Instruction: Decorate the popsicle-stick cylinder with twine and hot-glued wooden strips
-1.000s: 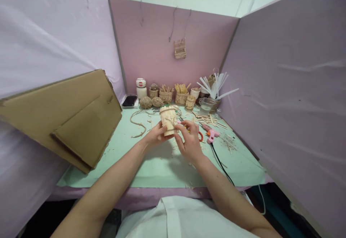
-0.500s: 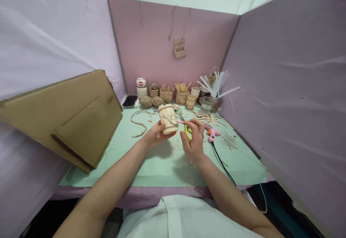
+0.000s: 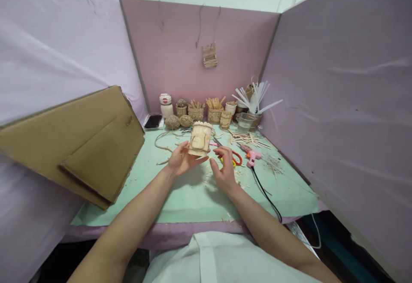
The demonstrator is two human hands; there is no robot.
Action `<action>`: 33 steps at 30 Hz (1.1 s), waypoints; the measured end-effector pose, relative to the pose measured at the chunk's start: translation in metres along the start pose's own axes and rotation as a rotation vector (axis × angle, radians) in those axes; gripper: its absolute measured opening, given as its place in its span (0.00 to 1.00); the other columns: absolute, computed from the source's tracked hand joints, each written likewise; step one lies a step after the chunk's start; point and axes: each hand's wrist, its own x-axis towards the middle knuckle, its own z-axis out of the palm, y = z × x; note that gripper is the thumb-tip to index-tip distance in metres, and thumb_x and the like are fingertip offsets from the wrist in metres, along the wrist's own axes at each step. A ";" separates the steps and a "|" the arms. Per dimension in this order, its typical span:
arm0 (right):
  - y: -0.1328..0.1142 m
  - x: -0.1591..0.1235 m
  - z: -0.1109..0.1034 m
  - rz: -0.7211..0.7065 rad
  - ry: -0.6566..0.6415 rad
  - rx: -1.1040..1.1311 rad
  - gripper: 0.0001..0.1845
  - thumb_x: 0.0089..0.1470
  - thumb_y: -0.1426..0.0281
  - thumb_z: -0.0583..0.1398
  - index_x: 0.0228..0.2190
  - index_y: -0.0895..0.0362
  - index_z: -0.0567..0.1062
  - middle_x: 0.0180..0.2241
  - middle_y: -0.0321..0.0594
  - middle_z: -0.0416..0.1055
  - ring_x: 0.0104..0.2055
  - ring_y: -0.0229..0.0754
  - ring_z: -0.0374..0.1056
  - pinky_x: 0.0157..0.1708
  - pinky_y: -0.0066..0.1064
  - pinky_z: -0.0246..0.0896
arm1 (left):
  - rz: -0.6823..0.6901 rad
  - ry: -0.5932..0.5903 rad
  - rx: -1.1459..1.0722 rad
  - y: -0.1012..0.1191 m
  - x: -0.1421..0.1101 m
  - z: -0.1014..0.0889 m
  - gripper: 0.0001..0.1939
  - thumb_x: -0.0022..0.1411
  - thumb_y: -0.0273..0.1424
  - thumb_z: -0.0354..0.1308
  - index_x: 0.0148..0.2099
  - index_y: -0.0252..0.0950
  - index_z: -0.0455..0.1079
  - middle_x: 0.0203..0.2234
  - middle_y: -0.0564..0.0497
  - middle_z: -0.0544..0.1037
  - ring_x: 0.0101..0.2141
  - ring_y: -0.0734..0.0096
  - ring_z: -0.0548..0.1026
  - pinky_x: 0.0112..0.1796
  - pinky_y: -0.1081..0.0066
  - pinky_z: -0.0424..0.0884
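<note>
A small pale cup made of wooden sticks (image 3: 200, 138), with twine round it and a twine shape on its side, is held above the table. My left hand (image 3: 183, 159) supports it from below and the left, fingers under its base. To the right of the cup, my right hand (image 3: 223, 169) hovers with thumb and fingers apart, holding nothing. Just behind that hand lie scissors with red and yellow handles (image 3: 237, 158), partly hidden by its fingers. A pink glue gun (image 3: 253, 156) with a black cord rests farther right.
Along the back stand a white jar (image 3: 166, 107), twine balls (image 3: 172, 122), stick-filled baskets (image 3: 214, 115) and a pot with white glue sticks (image 3: 255, 120). Loose sticks (image 3: 247, 139) lie at the right. A cardboard sheet (image 3: 96, 141) leans at the left. Wood scraps are scattered near the hands.
The cup has turned and tilted slightly in my left hand, its twine shape now facing me more. My right hand has moved slightly left and down, showing more of the scissors.
</note>
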 end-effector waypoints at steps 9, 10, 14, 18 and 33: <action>0.001 -0.007 0.001 -0.154 -0.033 -0.031 0.17 0.59 0.72 0.57 0.50 0.53 0.67 0.46 0.45 0.62 0.49 0.47 0.63 0.45 0.43 0.66 | -0.005 -0.042 0.029 -0.007 0.000 -0.007 0.18 0.65 0.37 0.58 0.54 0.34 0.74 0.47 0.44 0.81 0.47 0.62 0.79 0.54 0.61 0.69; 0.001 -0.007 0.001 -0.180 -0.039 -0.044 0.19 0.58 0.73 0.57 0.52 0.52 0.67 0.46 0.45 0.61 0.49 0.47 0.63 0.46 0.43 0.67 | -0.017 -0.044 0.024 -0.007 0.000 -0.007 0.18 0.66 0.37 0.57 0.54 0.35 0.74 0.48 0.44 0.81 0.47 0.62 0.78 0.54 0.60 0.69; 0.000 -0.008 0.001 -0.253 -0.053 -0.110 0.26 0.58 0.74 0.58 0.57 0.49 0.65 0.49 0.46 0.57 0.50 0.47 0.63 0.47 0.44 0.67 | -0.072 -0.033 0.022 -0.006 0.000 -0.005 0.20 0.69 0.39 0.52 0.57 0.33 0.72 0.48 0.41 0.80 0.47 0.59 0.78 0.56 0.56 0.67; 0.000 -0.009 0.000 -0.250 -0.041 -0.135 0.29 0.58 0.74 0.57 0.60 0.45 0.65 0.49 0.45 0.56 0.51 0.48 0.62 0.47 0.44 0.67 | -0.081 -0.006 0.017 -0.003 -0.001 -0.001 0.23 0.70 0.40 0.49 0.57 0.30 0.71 0.49 0.39 0.80 0.47 0.60 0.78 0.55 0.59 0.68; 0.002 -0.011 -0.001 -0.235 -0.071 -0.121 0.29 0.58 0.72 0.57 0.60 0.46 0.64 0.50 0.46 0.55 0.52 0.49 0.61 0.49 0.47 0.66 | -0.075 -0.042 0.104 -0.010 0.000 -0.009 0.23 0.60 0.36 0.61 0.54 0.30 0.72 0.45 0.41 0.81 0.45 0.60 0.78 0.51 0.63 0.69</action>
